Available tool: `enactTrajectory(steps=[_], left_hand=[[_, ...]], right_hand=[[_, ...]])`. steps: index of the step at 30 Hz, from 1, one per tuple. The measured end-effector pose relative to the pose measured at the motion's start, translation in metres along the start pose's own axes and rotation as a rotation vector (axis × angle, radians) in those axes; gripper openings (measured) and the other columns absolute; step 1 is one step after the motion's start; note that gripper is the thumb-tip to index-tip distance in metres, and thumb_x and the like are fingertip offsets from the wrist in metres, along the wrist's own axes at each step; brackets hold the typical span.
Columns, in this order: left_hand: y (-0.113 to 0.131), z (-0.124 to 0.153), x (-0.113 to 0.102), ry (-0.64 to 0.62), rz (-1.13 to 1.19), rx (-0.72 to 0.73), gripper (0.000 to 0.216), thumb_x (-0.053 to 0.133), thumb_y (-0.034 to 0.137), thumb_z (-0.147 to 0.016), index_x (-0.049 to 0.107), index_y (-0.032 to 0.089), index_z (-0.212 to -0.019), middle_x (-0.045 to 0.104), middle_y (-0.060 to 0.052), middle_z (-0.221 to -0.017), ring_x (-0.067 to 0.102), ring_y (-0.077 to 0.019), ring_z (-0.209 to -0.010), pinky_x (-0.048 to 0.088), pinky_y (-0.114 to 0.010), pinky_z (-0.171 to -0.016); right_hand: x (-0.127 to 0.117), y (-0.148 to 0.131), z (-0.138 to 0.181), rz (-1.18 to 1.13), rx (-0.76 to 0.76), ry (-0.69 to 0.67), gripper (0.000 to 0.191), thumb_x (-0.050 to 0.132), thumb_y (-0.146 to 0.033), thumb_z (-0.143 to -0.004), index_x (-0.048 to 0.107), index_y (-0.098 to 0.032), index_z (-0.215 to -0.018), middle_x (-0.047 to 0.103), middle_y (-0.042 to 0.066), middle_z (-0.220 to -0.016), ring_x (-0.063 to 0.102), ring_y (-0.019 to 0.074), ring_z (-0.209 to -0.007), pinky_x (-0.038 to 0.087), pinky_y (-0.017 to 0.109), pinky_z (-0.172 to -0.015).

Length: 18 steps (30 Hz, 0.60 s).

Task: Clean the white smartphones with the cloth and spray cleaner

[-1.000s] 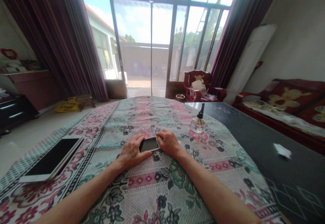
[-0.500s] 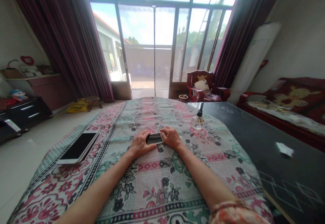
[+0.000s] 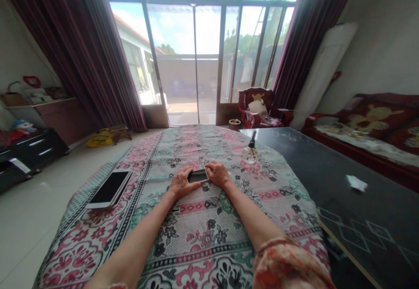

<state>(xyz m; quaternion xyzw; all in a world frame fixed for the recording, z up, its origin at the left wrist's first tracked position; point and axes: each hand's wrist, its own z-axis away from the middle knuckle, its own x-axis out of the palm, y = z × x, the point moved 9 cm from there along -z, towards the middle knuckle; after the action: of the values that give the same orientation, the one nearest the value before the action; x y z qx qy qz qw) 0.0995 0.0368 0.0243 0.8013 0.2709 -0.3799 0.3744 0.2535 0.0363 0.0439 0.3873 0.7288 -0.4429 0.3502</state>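
In the head view, a small dark-faced device [image 3: 198,176] lies near the middle of the table [image 3: 200,221], well in from the rounded far edge and between the left and right edges. The left hand [image 3: 183,182] pinches its left end, with the thumb along the near long side and the fingers curled at the far side. The right hand [image 3: 218,174] pinches the right end, its fingers bunched at the far right corner of the device. A white-framed tablet [image 3: 110,187] lies toward the left edge of the table, well apart from the hands; a clear bottle with a black top [image 3: 250,154] stands toward the right edge, beyond the right hand. For sound handling, equal light pressure at both ends is advisable, with the thumb on the rim rather than across the face, and the device level over the tablecloth. The bottle appears the item most easily knocked, so the right elbow and sleeve [image 3: 285,260] are best kept low and inward. The underside of the device is hidden; whether it touches the cloth cannot be determined. The right thumb is largely concealed, and no content is legible on the dark face. A pale object just beside the right hand is too small to identify. The lower frame cuts off both upper arms.
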Motion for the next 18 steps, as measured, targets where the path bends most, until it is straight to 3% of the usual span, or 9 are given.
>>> enactTrajectory(steps=[18], left_hand=[[-0.0094,-0.0022,-0.0015,0.058,-0.017,-0.069,0.055,0.07,0.044,-0.071,0.057,0.019,-0.118,0.059,-0.012,-0.126,0.052,-0.0297,-0.12,0.041,-0.047,-0.103]], right_hand=[[0.0014,0.0038,0.0006,-0.085,-0.04,0.027,0.018,0.055,-0.021,-0.085,0.07,-0.022,-0.094,0.067,0.004,-0.096,0.062,0.0139,-0.086,0.044,0.022,-0.079]])
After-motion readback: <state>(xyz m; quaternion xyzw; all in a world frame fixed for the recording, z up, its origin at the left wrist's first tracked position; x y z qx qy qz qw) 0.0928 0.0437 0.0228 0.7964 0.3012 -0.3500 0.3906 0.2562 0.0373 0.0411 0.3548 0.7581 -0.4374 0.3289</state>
